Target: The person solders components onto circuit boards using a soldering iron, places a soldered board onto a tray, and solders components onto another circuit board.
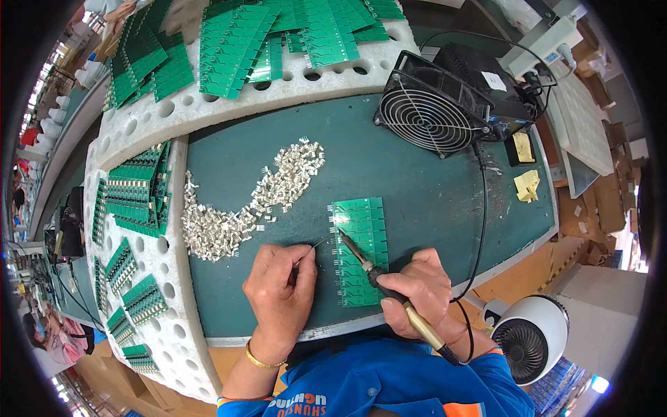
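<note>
A green circuit board panel (361, 240) lies on the dark green work mat, with small connectors along its left edge. My right hand (418, 292) grips a soldering iron (389, 285), its tip touching or just over the panel's upper left side. To the left of the panel, my left hand (281, 285) pinches a thin solder wire (321, 242) that reaches toward the iron's tip. Beyond that hand, small white connectors (222, 233) with metal pins lie in a long loose heap.
White foam boards (243, 104) with holes border the mat, bearing stacks of green circuit boards (236, 42). A black fan (427, 115) stands at the back right, near a yellow sponge (523, 148). The iron's black cable (484, 208) runs down the right side. A white fan (531, 337) sits at lower right.
</note>
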A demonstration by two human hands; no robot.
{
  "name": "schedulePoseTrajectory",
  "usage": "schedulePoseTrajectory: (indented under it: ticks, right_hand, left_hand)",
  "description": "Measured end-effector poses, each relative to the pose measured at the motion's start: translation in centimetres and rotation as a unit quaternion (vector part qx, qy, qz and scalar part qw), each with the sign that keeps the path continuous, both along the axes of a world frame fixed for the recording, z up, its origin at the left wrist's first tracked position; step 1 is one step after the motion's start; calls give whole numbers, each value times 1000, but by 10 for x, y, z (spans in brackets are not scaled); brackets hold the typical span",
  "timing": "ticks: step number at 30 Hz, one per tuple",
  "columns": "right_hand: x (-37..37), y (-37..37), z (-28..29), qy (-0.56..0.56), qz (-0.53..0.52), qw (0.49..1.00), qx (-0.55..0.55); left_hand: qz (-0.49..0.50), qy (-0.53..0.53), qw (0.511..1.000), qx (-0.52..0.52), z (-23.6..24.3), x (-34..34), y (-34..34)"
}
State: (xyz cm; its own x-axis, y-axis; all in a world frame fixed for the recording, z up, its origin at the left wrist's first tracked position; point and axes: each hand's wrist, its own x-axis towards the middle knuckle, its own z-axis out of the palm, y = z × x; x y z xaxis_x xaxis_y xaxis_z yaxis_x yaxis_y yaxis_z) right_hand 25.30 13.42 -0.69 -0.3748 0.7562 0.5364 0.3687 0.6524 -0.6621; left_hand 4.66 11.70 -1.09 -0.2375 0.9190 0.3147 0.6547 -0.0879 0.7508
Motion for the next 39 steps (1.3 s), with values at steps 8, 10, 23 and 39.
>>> schedulePoseTrajectory:
  ticks: [8, 10, 23, 39]
  right_hand:
    - [0, -2, -1, -6, 0, 1000, 10]
    - [0, -3, -1, -5, 0, 1000, 10]
    - [4, -2, 1, 2, -4, 1000, 14]
    - [4, -1, -1, 36, 2, 999, -4]
  left_hand:
    - [-10, 2, 1000, 13, -4, -1, 1]
    - [-10, 8, 1000, 8, -4, -1, 0]
    - [6, -14, 1000, -1, -2, -1, 0]
    - [8, -34, 999, -20, 1, 1, -1]
